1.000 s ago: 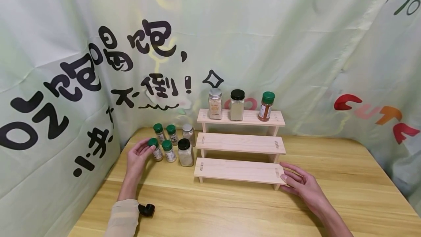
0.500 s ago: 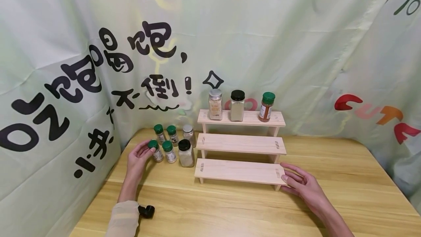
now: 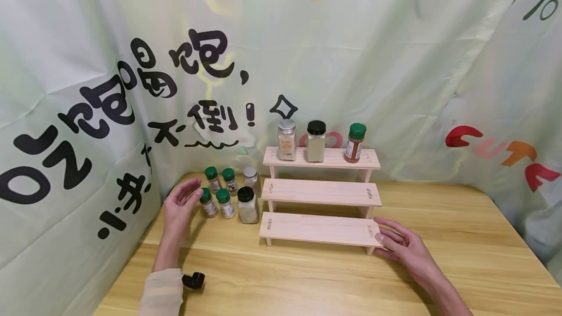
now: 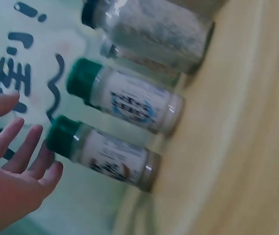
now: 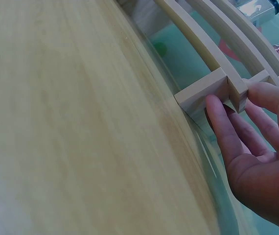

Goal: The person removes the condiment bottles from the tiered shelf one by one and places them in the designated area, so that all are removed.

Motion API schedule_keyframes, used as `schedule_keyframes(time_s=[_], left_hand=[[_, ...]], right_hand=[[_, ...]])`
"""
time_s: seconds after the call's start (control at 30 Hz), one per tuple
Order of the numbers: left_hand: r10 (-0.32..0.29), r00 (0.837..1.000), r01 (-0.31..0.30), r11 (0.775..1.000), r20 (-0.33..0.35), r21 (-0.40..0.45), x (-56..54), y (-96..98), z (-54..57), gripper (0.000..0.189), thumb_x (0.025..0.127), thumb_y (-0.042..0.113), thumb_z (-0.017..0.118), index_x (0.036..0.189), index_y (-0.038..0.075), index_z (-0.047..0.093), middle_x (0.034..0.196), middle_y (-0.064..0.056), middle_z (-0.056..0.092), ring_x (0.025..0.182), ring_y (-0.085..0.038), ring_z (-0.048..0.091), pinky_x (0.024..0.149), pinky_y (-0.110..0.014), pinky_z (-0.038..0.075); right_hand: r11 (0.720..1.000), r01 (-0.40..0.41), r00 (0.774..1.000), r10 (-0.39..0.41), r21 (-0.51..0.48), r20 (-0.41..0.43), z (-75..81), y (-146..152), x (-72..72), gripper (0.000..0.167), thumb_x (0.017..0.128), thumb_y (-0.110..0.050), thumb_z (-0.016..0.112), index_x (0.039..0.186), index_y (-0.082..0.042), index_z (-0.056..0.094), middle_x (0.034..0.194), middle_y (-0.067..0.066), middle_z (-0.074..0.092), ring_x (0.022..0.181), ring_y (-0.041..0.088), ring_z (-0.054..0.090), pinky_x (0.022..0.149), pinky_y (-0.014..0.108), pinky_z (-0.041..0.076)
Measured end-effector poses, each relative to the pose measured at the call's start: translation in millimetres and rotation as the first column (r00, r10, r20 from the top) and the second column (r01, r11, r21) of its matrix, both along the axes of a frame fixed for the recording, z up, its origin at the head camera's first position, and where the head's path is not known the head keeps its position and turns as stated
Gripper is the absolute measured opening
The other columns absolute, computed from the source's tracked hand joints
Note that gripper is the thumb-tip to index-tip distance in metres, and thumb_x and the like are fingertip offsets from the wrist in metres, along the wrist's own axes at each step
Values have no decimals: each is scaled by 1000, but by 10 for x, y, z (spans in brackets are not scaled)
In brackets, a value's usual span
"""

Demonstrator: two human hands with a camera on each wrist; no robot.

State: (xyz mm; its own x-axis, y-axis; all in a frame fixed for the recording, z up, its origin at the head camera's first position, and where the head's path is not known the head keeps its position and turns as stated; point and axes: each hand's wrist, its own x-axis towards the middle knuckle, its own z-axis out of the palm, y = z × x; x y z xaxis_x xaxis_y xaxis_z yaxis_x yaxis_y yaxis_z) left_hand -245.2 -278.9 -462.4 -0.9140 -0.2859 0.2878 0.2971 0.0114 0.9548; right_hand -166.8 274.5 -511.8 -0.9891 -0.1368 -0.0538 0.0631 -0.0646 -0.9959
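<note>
My left hand (image 3: 179, 208) is beside the front-left green-capped spice jar (image 3: 208, 204), its fingertips right at the cap. In the left wrist view its fingers (image 4: 24, 147) are spread and hold nothing. Several other jars stand upright around that one: green-capped jars (image 3: 226, 205), a silver-capped jar (image 3: 251, 182) and a black-capped jar (image 3: 248, 206). My right hand (image 3: 408, 247) grips the right end of the lowest tier of a three-tier wooden rack (image 3: 320, 228). The right wrist view has the digits of my right hand (image 5: 262, 142) against the board's end and its leg.
On the rack's top tier stand a silver-capped jar (image 3: 287, 140), a black-capped jar (image 3: 316, 142) and a green-capped jar (image 3: 355, 143) of red powder. Behind the wooden table (image 3: 307, 277) hangs a printed cloth (image 3: 395, 62). A small black object (image 3: 193, 280) sits by the left sleeve.
My left hand has drawn back slightly left and up, its fingers loosening from around the front-left spice jar's cap. The jars, rack and right hand are where they were.
</note>
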Motion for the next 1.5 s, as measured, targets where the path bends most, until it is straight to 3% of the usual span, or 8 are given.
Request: schedule_keyframes(time_s=[0.2, 0.53, 0.87, 1.07, 1.17, 1.37, 1.5], left_hand=[[19, 998, -20, 1000, -58, -18, 67, 83, 218, 36, 96, -1, 70, 129, -11, 60, 130, -26, 62, 119, -24, 63, 97, -19, 53], [-80, 989, 72, 995, -126, -69, 182, 311, 446, 35, 95, -7, 67, 129, -13, 59, 129, -30, 61, 118, -26, 64, 101, -24, 52], [-175, 977, 163, 981, -123, -108, 239, 540, 432, 35, 95, -4, 70, 128, -10, 60, 129, -28, 63, 117, -22, 65, 102, -26, 52], [-263, 950, 244, 962, -171, -124, 223, 703, 409, 34, 93, -7, 70, 126, -10, 62, 127, -34, 61, 116, -27, 66, 100, -28, 54], [-277, 943, 259, 959, -182, -119, 213, 781, 415, 34, 93, -7, 71, 126, -10, 62, 126, -35, 61, 115, -27, 66, 99, -29, 55], [-297, 939, 276, 952, -172, -135, 171, 921, 464, 34, 94, -1, 72, 127, -7, 63, 126, -28, 64, 121, -43, 60, 101, -29, 54], [-311, 934, 289, 947, -175, -139, 122, 1014, 539, 34, 95, 1, 72, 128, -5, 63, 128, -30, 62, 122, -45, 59, 103, -29, 53]], right_hand=[[1000, -6, 1000, 6, -5, -5, 4, 5, 4, 54, 102, -7, 64, 151, 5, 43, 125, -6, 67, 114, 9, 66, 90, 43, 60], [1000, -8, 1000, 8, -4, -7, 7, 6, 11, 54, 102, -7, 64, 151, 5, 43, 126, -5, 67, 114, 9, 66, 90, 43, 60], [1000, 1, 1000, -1, -11, 7, -8, -5, 17, 54, 102, -7, 64, 150, 4, 44, 127, -2, 66, 114, 11, 66, 91, 43, 60], [1000, 14, 1000, -13, -19, 21, -26, -9, 26, 55, 101, -8, 66, 151, 3, 45, 127, -2, 67, 113, 11, 67, 91, 43, 60], [1000, 20, 1000, -20, -13, 21, -20, -9, 16, 56, 101, -9, 66, 151, 3, 44, 128, 0, 66, 114, 11, 67, 92, 43, 59], [1000, 9, 1000, -9, -9, 12, -25, -2, -3, 55, 102, -9, 65, 151, 4, 43, 129, 0, 65, 115, 10, 66, 92, 44, 59], [1000, 5, 1000, -5, -31, 6, -17, -6, 4, 53, 102, -7, 64, 150, 3, 45, 126, -2, 66, 113, 11, 67, 91, 43, 59]])
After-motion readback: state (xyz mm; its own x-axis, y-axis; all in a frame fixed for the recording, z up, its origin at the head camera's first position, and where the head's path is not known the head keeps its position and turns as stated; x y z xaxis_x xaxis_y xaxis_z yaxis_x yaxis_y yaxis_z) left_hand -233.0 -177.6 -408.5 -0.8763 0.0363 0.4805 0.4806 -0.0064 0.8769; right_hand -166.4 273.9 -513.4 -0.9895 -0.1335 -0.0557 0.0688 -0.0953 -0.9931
